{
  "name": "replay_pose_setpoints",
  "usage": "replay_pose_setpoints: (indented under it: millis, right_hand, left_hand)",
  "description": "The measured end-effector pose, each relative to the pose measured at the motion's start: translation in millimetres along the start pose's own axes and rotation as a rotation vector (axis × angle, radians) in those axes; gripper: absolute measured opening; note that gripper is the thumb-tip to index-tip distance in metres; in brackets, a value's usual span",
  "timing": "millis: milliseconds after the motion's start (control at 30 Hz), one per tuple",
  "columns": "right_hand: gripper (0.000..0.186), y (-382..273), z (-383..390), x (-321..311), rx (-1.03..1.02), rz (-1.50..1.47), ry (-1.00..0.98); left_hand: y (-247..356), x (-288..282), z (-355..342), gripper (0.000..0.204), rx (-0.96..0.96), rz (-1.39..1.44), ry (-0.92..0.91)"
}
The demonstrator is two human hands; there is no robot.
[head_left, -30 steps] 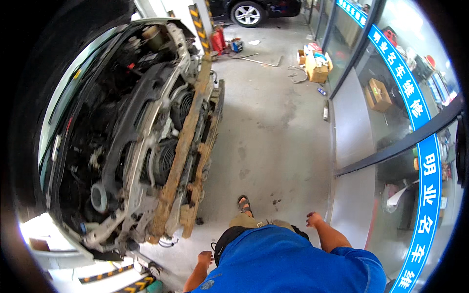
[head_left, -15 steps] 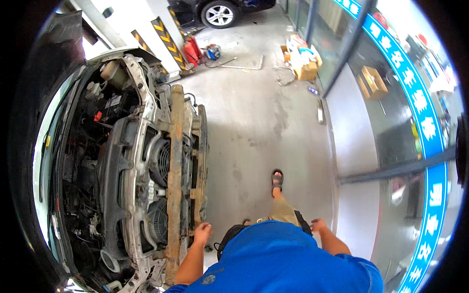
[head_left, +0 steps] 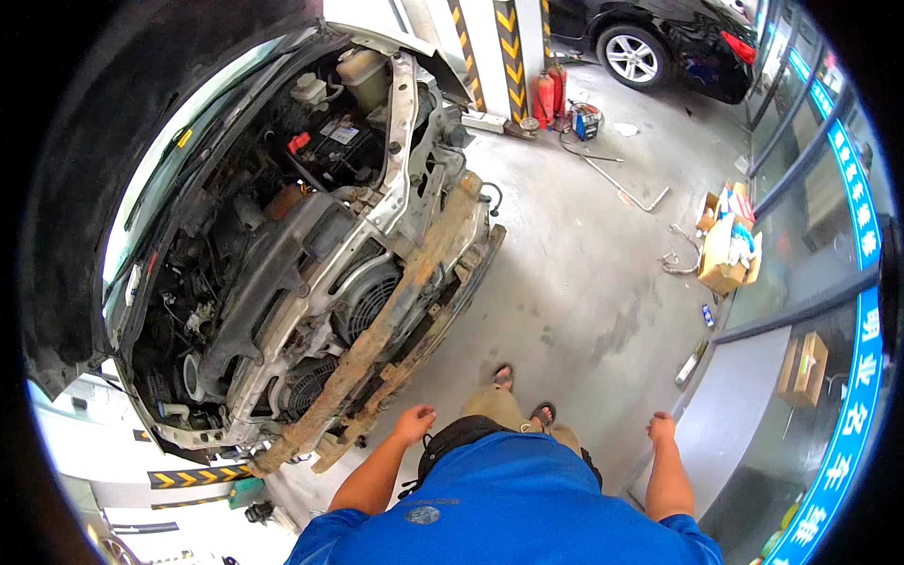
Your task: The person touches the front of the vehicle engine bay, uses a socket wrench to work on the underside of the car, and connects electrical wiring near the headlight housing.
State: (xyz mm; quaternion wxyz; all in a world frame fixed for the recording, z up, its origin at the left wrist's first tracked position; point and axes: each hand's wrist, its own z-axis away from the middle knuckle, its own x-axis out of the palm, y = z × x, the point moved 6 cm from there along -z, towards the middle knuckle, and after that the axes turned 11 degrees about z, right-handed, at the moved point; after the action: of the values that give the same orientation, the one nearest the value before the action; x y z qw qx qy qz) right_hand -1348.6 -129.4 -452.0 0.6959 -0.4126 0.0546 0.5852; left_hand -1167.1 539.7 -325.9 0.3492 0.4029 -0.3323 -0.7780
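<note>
My left hand [head_left: 413,425] hangs beside my waist with its fingers loosely curled in, and nothing shows in it. Closest to it is the rusty bumper beam [head_left: 400,306] across the stripped front of a car, a short gap away. On my other side, my right hand [head_left: 662,427] is held out from the body, fingers curled and no object visible in them. Behind the beam sit the round cooling fans [head_left: 370,303] and the exposed engine bay [head_left: 235,245], under a raised black hood [head_left: 122,122].
Ahead stand red fire extinguishers [head_left: 544,98], a small blue machine [head_left: 585,121] and a bent metal bar [head_left: 650,201]. Cardboard boxes [head_left: 723,266] lie along the glass wall [head_left: 810,226] at right. A black car [head_left: 692,42] is parked at the back beside striped pillars [head_left: 509,56].
My view has turned left, so the open car and the floor items sit further right and tilted. My feet have shifted in a step, and my right hand has swung forward.
</note>
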Motion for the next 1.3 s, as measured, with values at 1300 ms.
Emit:
replay_pose_setpoints:
  millis: [1300]
  right_hand:
    - [0.022,-420.3,-431.2,-62.5,-0.027,0.196,-0.404]
  left_hand:
    - [349.9,122.4,-288.9,0.032,-0.515,0.367,0.433]
